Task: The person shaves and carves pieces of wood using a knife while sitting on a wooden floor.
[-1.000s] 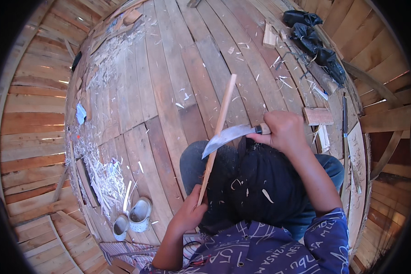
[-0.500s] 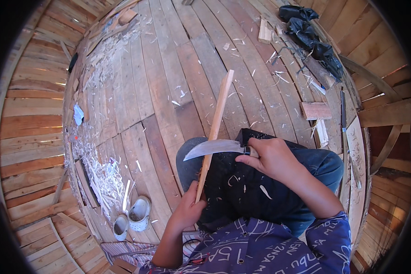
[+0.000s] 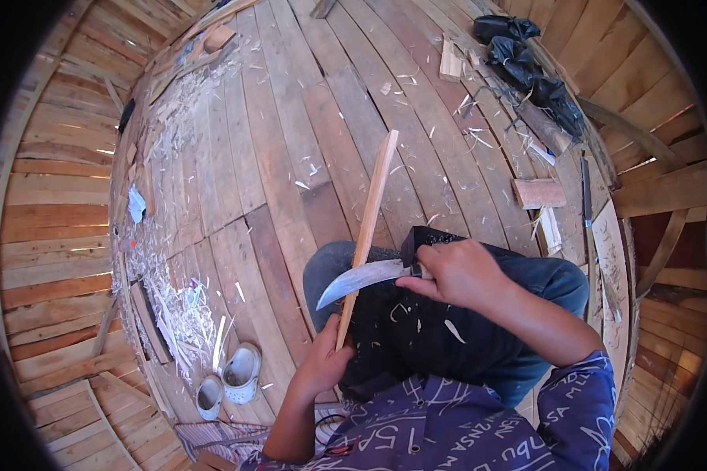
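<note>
My left hand point(image 3: 323, 361) is closed round the lower end of a long, pale wooden stick point(image 3: 375, 192), which slants up and away over my left knee. In my right hand point(image 3: 459, 271) is the handle of a knife with a broad, curved blade point(image 3: 361, 281). The blade lies across the stick a little above my left hand, its tip pointing left. Whether the edge bites into the wood I cannot tell. Beneath both hands a dark cloth point(image 3: 393, 337) covers my lap, with a few wood shavings on it.
Pale shavings point(image 3: 184, 306) heap on the plank floor at the left, beside a pair of light clogs point(image 3: 241, 370). On the right are a wood block point(image 3: 539, 193), a long dark tool point(image 3: 587, 188) and black plastic bags point(image 3: 518, 63). Plank walls rise at both sides.
The knife has slid down along the stick toward my left hand, and its blade tilts more. My right hand has moved slightly left and nearer. My left hand keeps its hold.
</note>
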Motion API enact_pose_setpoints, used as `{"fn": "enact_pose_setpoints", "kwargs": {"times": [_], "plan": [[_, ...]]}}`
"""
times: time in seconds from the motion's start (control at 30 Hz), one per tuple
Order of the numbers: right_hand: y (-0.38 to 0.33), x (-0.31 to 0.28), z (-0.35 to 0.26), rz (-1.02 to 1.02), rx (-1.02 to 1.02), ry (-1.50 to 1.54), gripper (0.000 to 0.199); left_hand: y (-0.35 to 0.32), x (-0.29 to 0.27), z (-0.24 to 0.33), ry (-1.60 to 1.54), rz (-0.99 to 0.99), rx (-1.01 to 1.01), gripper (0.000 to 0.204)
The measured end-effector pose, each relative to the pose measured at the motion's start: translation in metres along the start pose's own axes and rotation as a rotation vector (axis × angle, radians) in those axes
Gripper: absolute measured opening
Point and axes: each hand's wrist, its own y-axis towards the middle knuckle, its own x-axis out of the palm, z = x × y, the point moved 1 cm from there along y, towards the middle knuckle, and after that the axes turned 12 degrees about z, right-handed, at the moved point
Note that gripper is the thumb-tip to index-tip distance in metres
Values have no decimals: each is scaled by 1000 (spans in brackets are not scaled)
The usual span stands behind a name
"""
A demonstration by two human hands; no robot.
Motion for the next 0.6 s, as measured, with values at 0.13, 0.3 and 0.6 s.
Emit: {"fn": "enact_pose_setpoints", "kwargs": {"times": [0.13, 0.3, 0.6], "plan": [[14, -63, 171, 357, 641, -435, 28, -13, 11, -15, 56, 20, 99, 40], [-26, -100, 191, 441, 797, -266, 29, -8, 2, -4, -68, 38, -5, 33], [-18, -9, -6, 52, 266, 129, 51, -2, 3, 4, 12, 9, 23, 45]]}}
